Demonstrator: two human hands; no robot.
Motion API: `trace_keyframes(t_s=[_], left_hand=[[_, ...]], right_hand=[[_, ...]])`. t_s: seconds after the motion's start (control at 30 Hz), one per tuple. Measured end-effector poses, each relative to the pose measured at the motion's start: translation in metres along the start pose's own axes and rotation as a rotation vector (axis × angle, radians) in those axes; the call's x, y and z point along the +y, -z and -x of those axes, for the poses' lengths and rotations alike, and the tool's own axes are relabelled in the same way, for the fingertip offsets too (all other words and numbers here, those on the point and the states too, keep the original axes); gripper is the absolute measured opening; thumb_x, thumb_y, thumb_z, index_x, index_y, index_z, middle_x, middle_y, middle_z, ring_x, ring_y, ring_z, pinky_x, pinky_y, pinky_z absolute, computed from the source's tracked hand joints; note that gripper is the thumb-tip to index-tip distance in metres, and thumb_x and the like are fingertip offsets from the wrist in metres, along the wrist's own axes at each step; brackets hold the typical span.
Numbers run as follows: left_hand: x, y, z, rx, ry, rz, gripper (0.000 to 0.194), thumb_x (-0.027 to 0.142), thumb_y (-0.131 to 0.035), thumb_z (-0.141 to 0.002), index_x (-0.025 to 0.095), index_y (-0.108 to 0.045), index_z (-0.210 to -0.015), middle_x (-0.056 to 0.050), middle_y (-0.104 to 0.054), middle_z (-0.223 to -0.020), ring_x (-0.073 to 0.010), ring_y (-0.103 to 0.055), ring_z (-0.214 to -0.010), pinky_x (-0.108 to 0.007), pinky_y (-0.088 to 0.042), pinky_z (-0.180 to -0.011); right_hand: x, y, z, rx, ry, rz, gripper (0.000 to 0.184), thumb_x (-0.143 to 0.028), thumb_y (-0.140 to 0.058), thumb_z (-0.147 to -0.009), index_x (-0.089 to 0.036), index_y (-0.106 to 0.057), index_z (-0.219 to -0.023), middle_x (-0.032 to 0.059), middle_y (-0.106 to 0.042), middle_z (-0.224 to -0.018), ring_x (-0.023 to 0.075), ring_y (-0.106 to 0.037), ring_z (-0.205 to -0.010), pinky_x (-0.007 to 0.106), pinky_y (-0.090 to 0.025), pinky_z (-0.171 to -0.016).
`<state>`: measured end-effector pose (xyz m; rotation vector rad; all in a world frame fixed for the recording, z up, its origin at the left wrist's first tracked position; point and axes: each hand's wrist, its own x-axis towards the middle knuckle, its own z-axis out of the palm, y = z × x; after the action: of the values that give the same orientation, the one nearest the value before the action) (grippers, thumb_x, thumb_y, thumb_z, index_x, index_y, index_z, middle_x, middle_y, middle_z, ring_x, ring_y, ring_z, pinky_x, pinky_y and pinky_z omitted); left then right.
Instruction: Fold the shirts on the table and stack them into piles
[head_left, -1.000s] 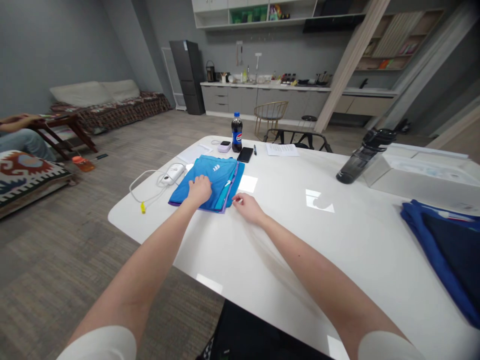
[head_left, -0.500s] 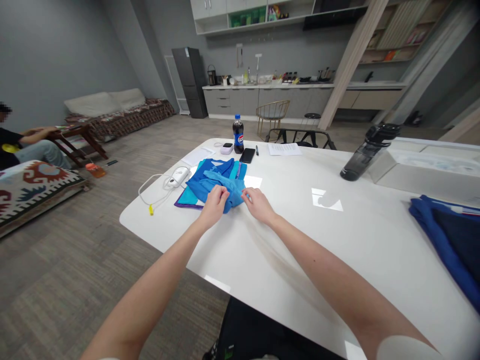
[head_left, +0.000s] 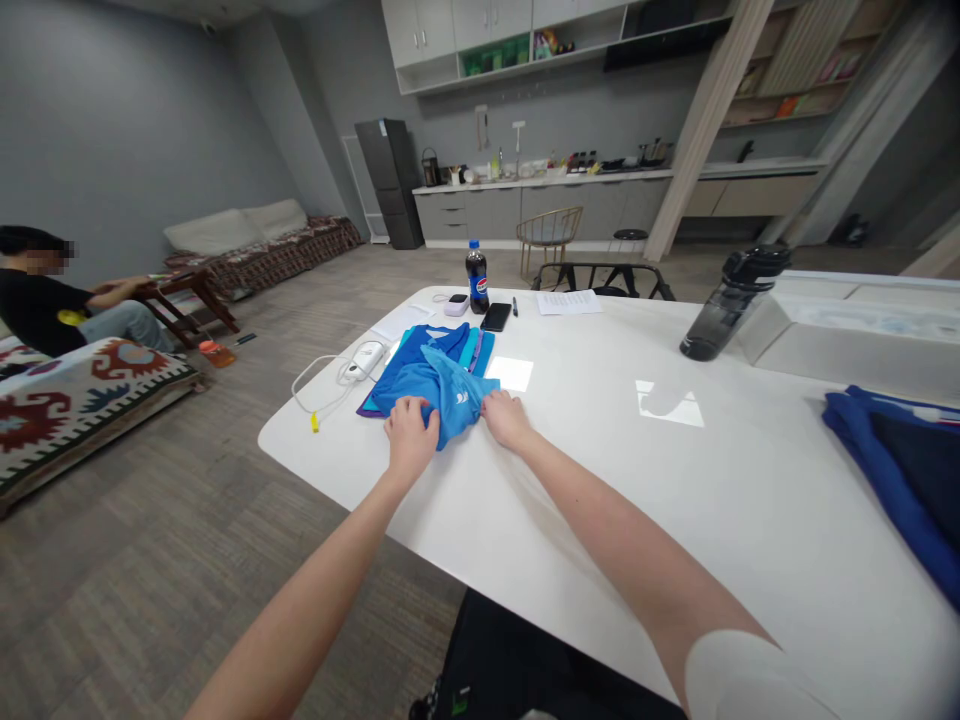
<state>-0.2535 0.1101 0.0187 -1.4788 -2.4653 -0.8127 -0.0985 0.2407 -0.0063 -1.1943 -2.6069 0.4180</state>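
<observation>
A blue garment with a small white print lies rumpled over other folded blue, teal and purple cloth on the white table. At its near left side, my left hand has its fingers curled down onto the fabric. My right hand pinches the garment's right corner with closed fingers. Darker blue folded fabric shows behind, with a teal and purple edge on the right of the pile.
The white table carries a cola bottle, a phone, a white charger with cable, a tilted dark water bottle and navy clothing at right. A seated person is at far left.
My left hand has moved left and down on the cloth, and my right hand slightly lower. The garment's near part is spread wider, and its white print now shows. The view has shifted slightly.
</observation>
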Motion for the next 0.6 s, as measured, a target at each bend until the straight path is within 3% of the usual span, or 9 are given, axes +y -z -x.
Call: trace_keyframes(t_s=[0.1,0.2,0.27,0.37,0.47,0.6], left_hand=[[0.013,-0.008,0.017,0.019,-0.035,-0.047,0.037,0.037,-0.049,-0.099,0.018,-0.059,-0.128,-0.02,-0.054,-0.139,-0.0335,-0.05,-0.132,-0.055,-0.032,-0.116],[0.042,-0.027,0.028,-0.053,-0.14,-0.088,0.053,0.048,-0.043,-0.101,0.019,-0.052,-0.144,-0.021,-0.045,-0.154,-0.0361,-0.037,-0.147,-0.061,-0.018,-0.122],[0.068,-0.046,0.025,-0.133,-0.137,-0.112,0.063,0.056,-0.038,-0.1,0.019,-0.047,-0.15,-0.022,-0.042,-0.157,-0.0396,-0.031,-0.15,-0.066,-0.014,-0.121],[0.113,-0.081,0.011,-0.314,-0.088,-0.14,0.075,0.066,-0.033,-0.097,0.017,-0.045,-0.154,-0.025,-0.044,-0.155,-0.0448,-0.032,-0.149,-0.07,-0.008,-0.119],[0.168,-0.118,0.002,-0.468,-0.079,-0.152,0.081,0.07,-0.03,-0.095,0.019,-0.041,-0.156,-0.026,-0.038,-0.16,-0.0497,-0.03,-0.148,-0.077,-0.006,-0.115],[0.245,-0.159,0.01,-0.561,-0.236,-0.098,0.083,0.075,-0.026,-0.093,0.028,-0.033,-0.161,-0.016,-0.02,-0.169,-0.0502,-0.01,-0.154,-0.079,-0.004,-0.114]], right_hand=[[0.022,0.019,0.036,-0.086,-0.029,0.092,0.017,-0.019,-0.053,-0.097,-0.017,-0.069,-0.103,0.0199,-0.069,-0.111,0.0339,-0.063,-0.106,0.047,-0.048,-0.09],[0.059,0.042,0.091,-0.143,-0.085,0.143,0.016,-0.017,-0.054,-0.095,-0.019,-0.069,-0.093,0.021,-0.071,-0.102,0.0344,-0.068,-0.096,0.045,-0.049,-0.083],[0.084,0.057,0.133,-0.188,-0.148,0.176,0.018,-0.018,-0.052,-0.095,-0.02,-0.069,-0.09,0.0207,-0.072,-0.1,0.0334,-0.07,-0.09,0.043,-0.049,-0.078],[0.109,0.078,0.194,-0.238,-0.249,0.205,0.023,-0.021,-0.052,-0.095,-0.022,-0.068,-0.079,0.0191,-0.073,-0.091,0.0317,-0.071,-0.081,0.04,-0.047,-0.071],[0.114,0.095,0.248,-0.316,-0.32,0.17,0.027,-0.025,-0.049,-0.095,-0.022,-0.069,-0.077,0.0149,-0.074,-0.086,0.0282,-0.07,-0.078,0.036,-0.045,-0.067],[0.103,0.106,0.3,-0.378,-0.285,0.058,0.027,-0.024,-0.049,-0.092,-0.019,-0.073,-0.079,0.0105,-0.073,-0.081,0.0241,-0.068,-0.075,0.031,-0.04,-0.065]])
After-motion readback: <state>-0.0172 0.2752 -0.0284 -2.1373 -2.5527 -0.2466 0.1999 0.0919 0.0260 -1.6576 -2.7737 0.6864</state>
